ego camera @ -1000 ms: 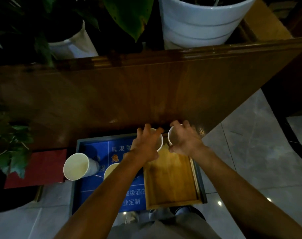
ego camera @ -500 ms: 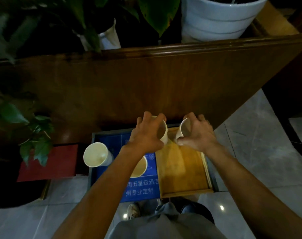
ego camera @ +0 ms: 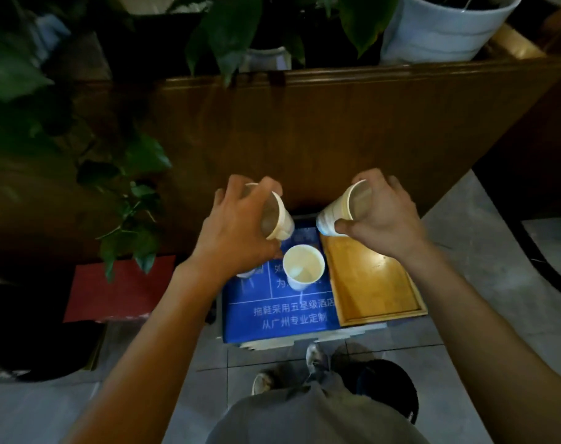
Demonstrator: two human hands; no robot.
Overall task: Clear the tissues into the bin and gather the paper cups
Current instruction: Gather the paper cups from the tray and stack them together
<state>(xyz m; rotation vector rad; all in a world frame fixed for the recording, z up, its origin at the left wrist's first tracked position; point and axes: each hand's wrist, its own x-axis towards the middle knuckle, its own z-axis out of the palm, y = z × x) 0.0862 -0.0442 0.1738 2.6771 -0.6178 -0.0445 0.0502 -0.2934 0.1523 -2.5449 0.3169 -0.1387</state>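
Nesting comes next: left hand [ego camera: 237, 232] clamps one paper cup [ego camera: 276, 216], right hand [ego camera: 381, 216] clamps another [ego camera: 340, 209]; align rims squarely, then collect the standing cup [ego camera: 303, 267].

Head camera looks steeply down, close above the blue board [ego camera: 279, 312]

2 hands [ego camera: 237, 232] [ego camera: 385, 219], each gripping a paper cup [ego camera: 277, 216] [ego camera: 340, 208]
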